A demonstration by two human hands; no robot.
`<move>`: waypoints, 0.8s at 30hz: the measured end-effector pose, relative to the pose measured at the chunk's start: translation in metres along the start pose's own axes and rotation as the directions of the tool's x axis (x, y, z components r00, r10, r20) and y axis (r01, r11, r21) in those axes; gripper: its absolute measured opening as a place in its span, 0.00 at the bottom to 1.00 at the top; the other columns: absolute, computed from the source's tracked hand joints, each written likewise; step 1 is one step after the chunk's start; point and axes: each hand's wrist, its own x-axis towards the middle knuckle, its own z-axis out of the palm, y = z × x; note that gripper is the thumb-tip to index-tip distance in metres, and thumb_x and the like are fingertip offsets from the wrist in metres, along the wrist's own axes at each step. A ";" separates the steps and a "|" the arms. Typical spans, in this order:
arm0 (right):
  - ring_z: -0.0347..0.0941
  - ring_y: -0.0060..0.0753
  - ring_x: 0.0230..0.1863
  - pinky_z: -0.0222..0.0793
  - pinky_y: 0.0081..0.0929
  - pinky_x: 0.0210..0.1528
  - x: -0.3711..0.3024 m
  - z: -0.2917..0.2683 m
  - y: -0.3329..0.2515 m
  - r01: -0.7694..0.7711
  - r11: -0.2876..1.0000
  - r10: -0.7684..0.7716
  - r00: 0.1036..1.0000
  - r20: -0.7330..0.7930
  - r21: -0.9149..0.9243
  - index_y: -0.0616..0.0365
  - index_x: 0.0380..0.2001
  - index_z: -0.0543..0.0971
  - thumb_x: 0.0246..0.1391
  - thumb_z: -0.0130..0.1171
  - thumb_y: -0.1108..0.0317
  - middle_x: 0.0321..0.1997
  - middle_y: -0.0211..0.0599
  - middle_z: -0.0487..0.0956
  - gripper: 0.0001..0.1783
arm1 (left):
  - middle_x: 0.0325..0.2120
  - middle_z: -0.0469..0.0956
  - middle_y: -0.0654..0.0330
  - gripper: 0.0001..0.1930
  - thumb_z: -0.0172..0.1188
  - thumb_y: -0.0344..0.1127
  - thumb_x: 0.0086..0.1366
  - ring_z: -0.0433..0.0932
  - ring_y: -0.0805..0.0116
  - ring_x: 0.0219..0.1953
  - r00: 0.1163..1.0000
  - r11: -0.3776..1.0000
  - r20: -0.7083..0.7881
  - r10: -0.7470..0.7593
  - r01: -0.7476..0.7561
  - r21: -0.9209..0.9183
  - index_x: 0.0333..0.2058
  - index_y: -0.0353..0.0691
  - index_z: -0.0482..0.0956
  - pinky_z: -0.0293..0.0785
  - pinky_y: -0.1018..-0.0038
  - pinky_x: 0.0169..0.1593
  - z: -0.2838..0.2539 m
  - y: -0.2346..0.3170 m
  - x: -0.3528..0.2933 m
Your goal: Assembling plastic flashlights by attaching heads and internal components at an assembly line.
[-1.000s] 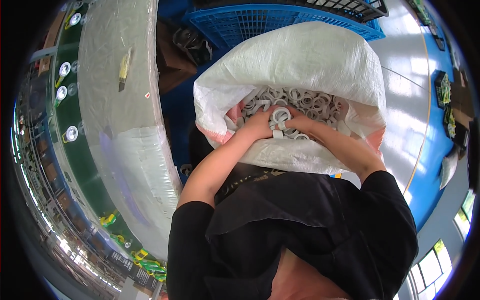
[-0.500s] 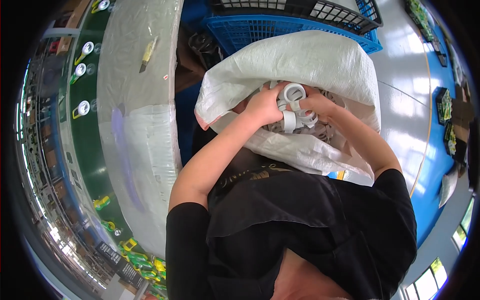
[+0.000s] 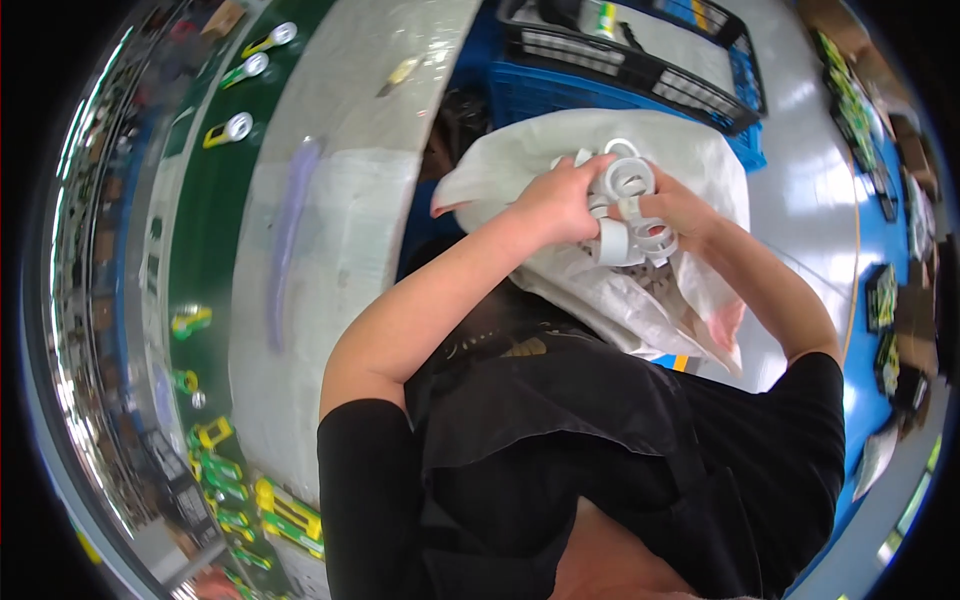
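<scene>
Between my two hands is a bunch of white plastic rings (image 3: pixel 613 242), short hollow bands of a few widths. My left hand (image 3: pixel 562 203) is closed round the left side of the bunch. From the right, my right hand (image 3: pixel 682 208) grips it, the thumb lying across the rings. Both hands are above a white woven sack (image 3: pixel 530 143) standing in front of me. The sack's mouth gapes, and more small pieces show dimly inside below the hands. Fingers on the far side of the bunch are hidden.
On the left runs a bench (image 3: pixel 345 215) covered in film, with a utility knife (image 3: pixel 400 75) on it. Beyond it, a green conveyor belt (image 3: pixel 205 255) carries yellow-green tools with round clear ends. A black crate (image 3: pixel 640 70) sits on a blue crate (image 3: pixel 515 95) behind the sack.
Both hands have lifted the bunch of rings up out of the sack's mouth. The sack's near side has sagged, and the whole view has shifted, with the bench slanting more.
</scene>
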 end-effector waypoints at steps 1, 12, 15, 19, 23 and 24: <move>0.76 0.31 0.48 0.72 0.32 0.52 -0.001 0.017 -0.016 0.006 0.998 -0.006 1.000 0.004 -0.055 0.56 0.60 0.67 0.41 0.68 0.72 0.50 0.36 0.77 0.39 | 0.45 0.75 0.43 0.43 0.70 0.44 0.45 0.77 0.44 0.47 0.998 1.000 -0.064 0.024 -0.023 0.013 0.62 0.54 0.65 0.75 0.58 0.50 -0.012 -0.002 -0.011; 0.73 0.29 0.47 0.69 0.28 0.45 0.063 0.287 -0.073 0.421 0.870 -0.212 0.791 0.574 -0.258 0.55 0.57 0.70 0.37 0.73 0.64 0.48 0.34 0.77 0.40 | 0.47 0.74 0.43 0.42 0.71 0.45 0.43 0.75 0.44 0.49 0.724 0.975 -0.684 -0.088 0.203 0.089 0.60 0.53 0.67 0.73 0.58 0.52 -0.129 -0.075 -0.264; 0.73 0.24 0.47 0.70 0.26 0.42 0.071 0.408 -0.048 0.481 0.838 -0.131 0.636 0.760 -0.259 0.52 0.55 0.72 0.37 0.73 0.63 0.46 0.29 0.78 0.38 | 0.50 0.73 0.42 0.44 0.72 0.45 0.43 0.74 0.44 0.52 0.571 0.893 -0.761 -0.308 0.449 -0.025 0.62 0.53 0.65 0.72 0.59 0.55 -0.133 -0.097 -0.381; 0.72 0.32 0.53 0.69 0.32 0.54 0.040 0.535 -0.003 0.438 0.836 0.077 0.503 0.861 -0.330 0.57 0.59 0.68 0.36 0.73 0.65 0.52 0.36 0.75 0.42 | 0.50 0.73 0.46 0.44 0.73 0.44 0.44 0.74 0.47 0.53 0.359 0.811 -0.822 -0.443 0.551 -0.196 0.62 0.52 0.65 0.72 0.61 0.55 -0.102 -0.109 -0.503; 0.71 0.35 0.55 0.68 0.32 0.56 0.030 0.608 0.042 0.509 0.783 0.181 0.363 0.914 -0.357 0.58 0.59 0.67 0.35 0.74 0.63 0.53 0.39 0.74 0.44 | 0.51 0.73 0.47 0.44 0.73 0.45 0.46 0.76 0.47 0.52 0.140 0.693 -0.822 -0.552 0.625 -0.359 0.63 0.52 0.65 0.74 0.61 0.53 -0.064 -0.118 -0.566; 0.71 0.35 0.55 0.68 0.32 0.56 0.030 0.620 0.047 0.515 0.772 0.201 0.359 0.911 -0.373 0.58 0.59 0.67 0.35 0.74 0.63 0.53 0.39 0.74 0.44 | 0.51 0.73 0.47 0.44 0.73 0.45 0.46 0.76 0.47 0.52 0.122 0.692 -0.821 -0.558 0.615 -0.379 0.63 0.52 0.65 0.74 0.61 0.53 -0.057 -0.122 -0.574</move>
